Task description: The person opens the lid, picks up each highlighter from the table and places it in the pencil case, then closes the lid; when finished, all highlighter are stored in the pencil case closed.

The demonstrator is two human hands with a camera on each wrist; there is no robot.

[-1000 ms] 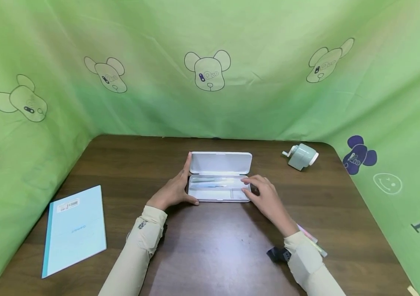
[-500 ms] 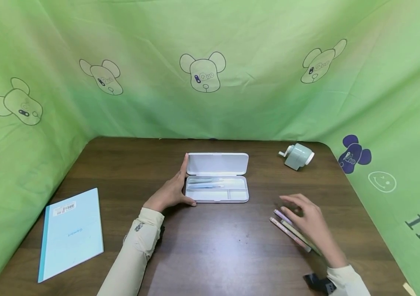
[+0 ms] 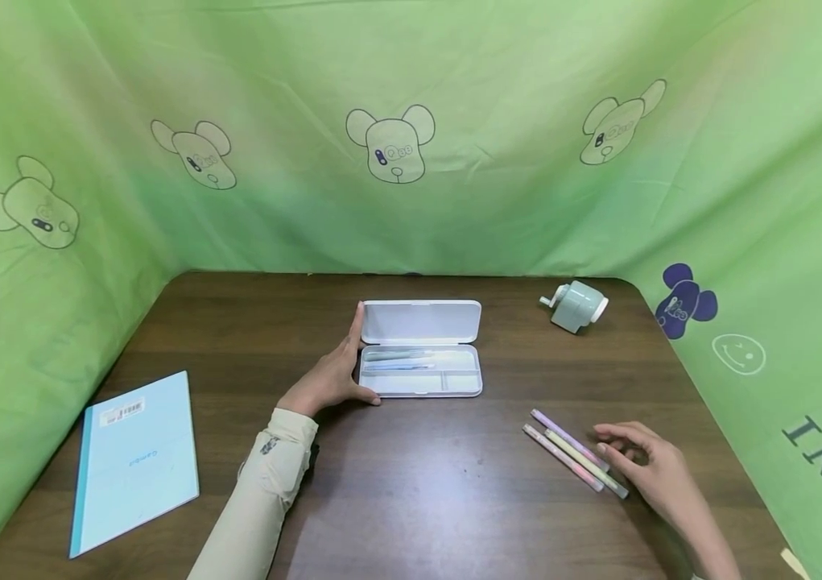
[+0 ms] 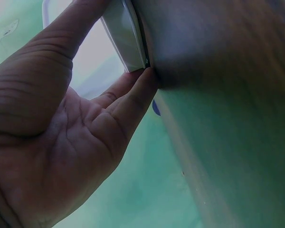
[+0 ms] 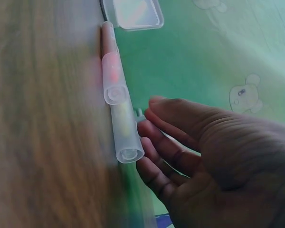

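Observation:
A white pencil case (image 3: 421, 383) lies with its lid raised, several slim pens (image 3: 399, 365) in its back compartment. My left hand (image 3: 327, 379) holds the case's left end, the thumb at the front edge and a finger reaching up along the lid. In the left wrist view its fingertips meet the case's end (image 4: 126, 42). Three capped markers lie side by side on the table: pink (image 3: 563, 457), yellow (image 3: 584, 463) and purple (image 3: 568, 437). My right hand (image 3: 660, 471) hovers just right of them, fingers loosely bent and holding nothing. Clear cap ends (image 5: 128, 142) show beside its fingertips.
A grey-green crank pencil sharpener (image 3: 579, 306) stands at the back right of the brown table (image 3: 411, 499). A light blue notebook (image 3: 137, 467) lies at the left. Green printed cloth (image 3: 273, 217) encloses the back and sides.
My right hand has left the pencil case's right end and moved right and toward me, beside the markers, uncovering them. The left hand stays on the case.

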